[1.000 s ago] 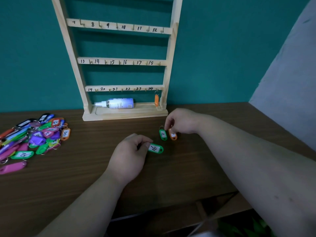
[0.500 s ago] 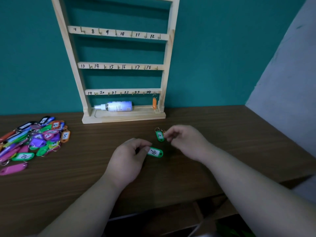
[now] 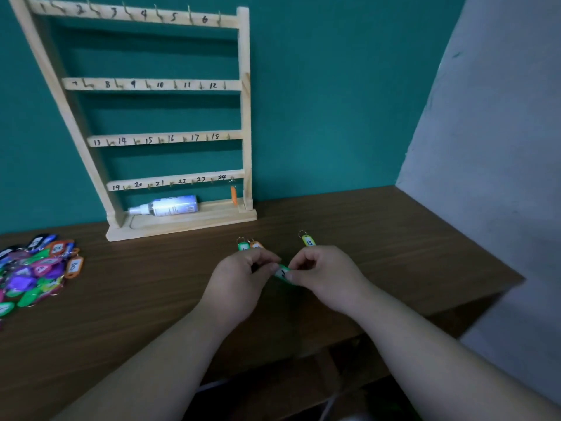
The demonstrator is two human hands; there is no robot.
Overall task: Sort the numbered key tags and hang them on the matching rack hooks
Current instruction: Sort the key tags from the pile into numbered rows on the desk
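Observation:
My left hand (image 3: 243,276) and my right hand (image 3: 323,273) both pinch one green key tag (image 3: 283,272) between them, low over the brown table (image 3: 151,287). Just behind the hands lie a green tag (image 3: 243,246), an orange tag (image 3: 256,245) and a yellow tag marked 15 (image 3: 308,240). The wooden rack (image 3: 151,117) with hooks numbered 1 to 24 leans against the teal wall. One orange tag (image 3: 233,194) hangs from hook 24. A heap of coloured tags (image 3: 36,268) lies at the far left.
A white spray bottle (image 3: 165,206) lies in the rack's base tray. A grey wall (image 3: 491,147) closes the right side, and the table's front edge runs close under my forearms.
My right hand left the two tags behind and came to the green tag that my left hand holds. The view tilted up, showing the rack's top row and a yellow tag.

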